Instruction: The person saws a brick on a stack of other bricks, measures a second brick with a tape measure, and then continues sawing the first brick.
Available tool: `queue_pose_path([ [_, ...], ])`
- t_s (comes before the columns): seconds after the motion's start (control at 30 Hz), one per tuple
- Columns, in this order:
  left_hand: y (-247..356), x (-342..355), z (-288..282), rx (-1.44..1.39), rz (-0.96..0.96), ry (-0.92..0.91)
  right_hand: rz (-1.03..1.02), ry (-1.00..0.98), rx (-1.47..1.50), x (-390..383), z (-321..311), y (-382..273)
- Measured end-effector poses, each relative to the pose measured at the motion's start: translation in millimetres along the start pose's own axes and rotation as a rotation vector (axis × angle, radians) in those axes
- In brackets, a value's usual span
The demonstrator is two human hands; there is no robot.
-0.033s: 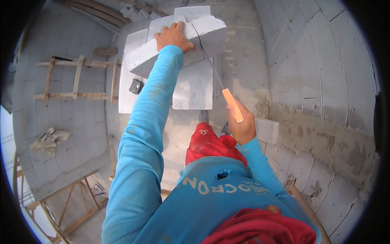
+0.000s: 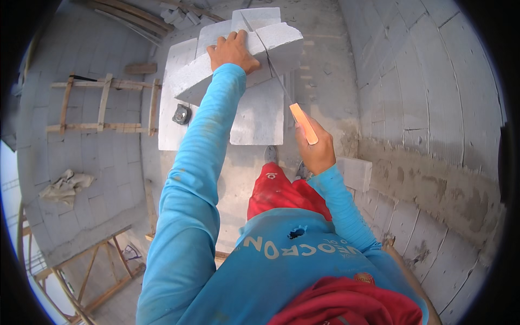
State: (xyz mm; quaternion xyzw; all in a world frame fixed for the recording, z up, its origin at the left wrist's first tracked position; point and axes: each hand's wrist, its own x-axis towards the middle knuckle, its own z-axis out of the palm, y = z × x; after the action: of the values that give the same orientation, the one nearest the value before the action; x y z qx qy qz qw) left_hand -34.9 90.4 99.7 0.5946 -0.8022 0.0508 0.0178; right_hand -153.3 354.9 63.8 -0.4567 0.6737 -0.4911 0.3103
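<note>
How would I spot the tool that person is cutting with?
Find the stack of pale grey blocks ahead of the person, with the left hand pressing on the top block. A thin blade runs across that block back to the right hand. The saw has the only bright orange handle there.

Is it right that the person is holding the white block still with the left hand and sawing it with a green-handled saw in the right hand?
Not quite. The saw has an orange handle, not a green one, as the head view shows. The rest is right: the left hand rests on the white block, and the right hand grips the saw, whose blade sits in a cut in the block.
</note>
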Motion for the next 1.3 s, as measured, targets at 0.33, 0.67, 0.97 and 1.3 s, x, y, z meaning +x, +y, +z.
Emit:
queue_pose_path([
  [0.33,-2,-10,-2,0.009,0.006,0.022,-0.127,-0.011,0.006,3,-7,-15],
  [0.67,-2,-11,11,0.075,0.023,0.068,-0.115,0.009,0.006,-47,-20,9],
  [0.97,-7,-3,10,0.044,0.013,0.074,-0.030,-0.099,0.022,-10,-8,0],
  [1.3,5,-10,7,0.046,0.047,0.060,-0.041,-0.053,-0.032,25,10,6],
])
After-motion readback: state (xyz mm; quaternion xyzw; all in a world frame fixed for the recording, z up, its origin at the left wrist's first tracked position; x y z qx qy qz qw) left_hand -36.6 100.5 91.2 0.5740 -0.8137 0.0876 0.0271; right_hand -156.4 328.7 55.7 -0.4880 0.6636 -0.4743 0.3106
